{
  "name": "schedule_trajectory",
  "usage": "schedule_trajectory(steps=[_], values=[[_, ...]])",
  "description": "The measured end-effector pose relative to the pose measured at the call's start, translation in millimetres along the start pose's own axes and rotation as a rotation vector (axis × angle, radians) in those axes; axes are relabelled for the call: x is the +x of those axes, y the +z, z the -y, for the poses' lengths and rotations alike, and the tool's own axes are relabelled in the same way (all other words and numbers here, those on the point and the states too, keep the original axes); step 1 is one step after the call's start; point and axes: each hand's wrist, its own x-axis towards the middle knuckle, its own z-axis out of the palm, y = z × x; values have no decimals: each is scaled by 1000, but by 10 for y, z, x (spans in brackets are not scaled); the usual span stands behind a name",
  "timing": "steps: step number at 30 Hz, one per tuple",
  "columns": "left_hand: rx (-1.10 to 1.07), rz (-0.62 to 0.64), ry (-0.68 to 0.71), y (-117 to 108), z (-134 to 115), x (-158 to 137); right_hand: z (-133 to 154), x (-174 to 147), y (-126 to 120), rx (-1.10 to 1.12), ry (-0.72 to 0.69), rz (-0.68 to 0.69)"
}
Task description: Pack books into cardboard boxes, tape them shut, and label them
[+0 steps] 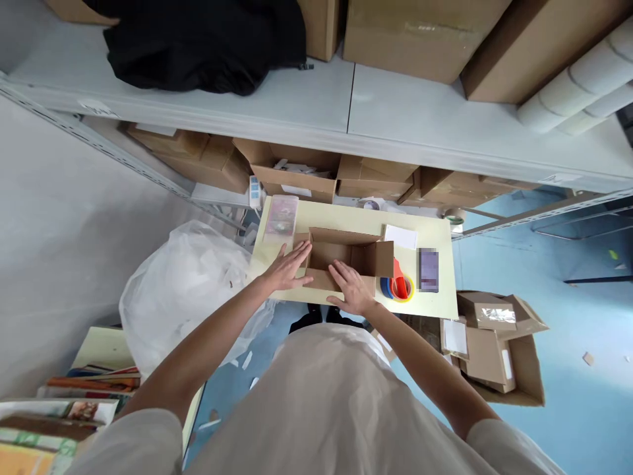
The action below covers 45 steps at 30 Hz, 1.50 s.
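Observation:
An open cardboard box (332, 254) stands on the pale yellow table (346, 215), its flaps folded outward and no contents visible inside. My left hand (287, 266) lies with fingers spread at the box's left end flap. Against the near flap rests my right hand (350, 286), fingers stretched over the front edge. Right of the box are a roll of yellow tape (408, 294) and a red-orange tape dispenser (398, 280), with a blue roll beside them. A clear, pinkish pack (283, 216) sits at the table's left back corner.
White papers (401, 236) and a blurred purple item (428, 270) lie on the table's right. A big translucent plastic bag (182, 290) bulges at left. Cardboard boxes (489, 349) stand on the floor at right. A grey shelf (316, 109) overhangs the back, with boxes beneath.

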Motion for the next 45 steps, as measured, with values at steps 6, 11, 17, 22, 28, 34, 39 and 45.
schedule_trajectory(steps=[6, 11, 17, 22, 28, 34, 39, 45], values=[[-42, -114, -298, 319, -456, 120, -533, 322, -602, -131, 267, -229], [-83, -79, -356, 345, -515, 212, -810, 777, -839, -245, 201, -61], [-68, -131, -368, 341, -525, 290, -915, 1110, -814, -225, 365, 194], [-55, -113, -420, 327, -589, 306, -1156, 1325, -857, -154, 320, 306], [-35, -51, -450, 296, -577, 279, -1401, 1396, -621, 94, 477, 458], [-43, -70, -474, 287, -571, 303, -1269, 1158, -581, 17, 448, 43], [-100, -109, -482, 310, -602, 301, -914, 277, -497, -81, 282, -194], [-244, -211, -371, 469, -479, 232, -871, -437, 86, 188, 515, -148]])
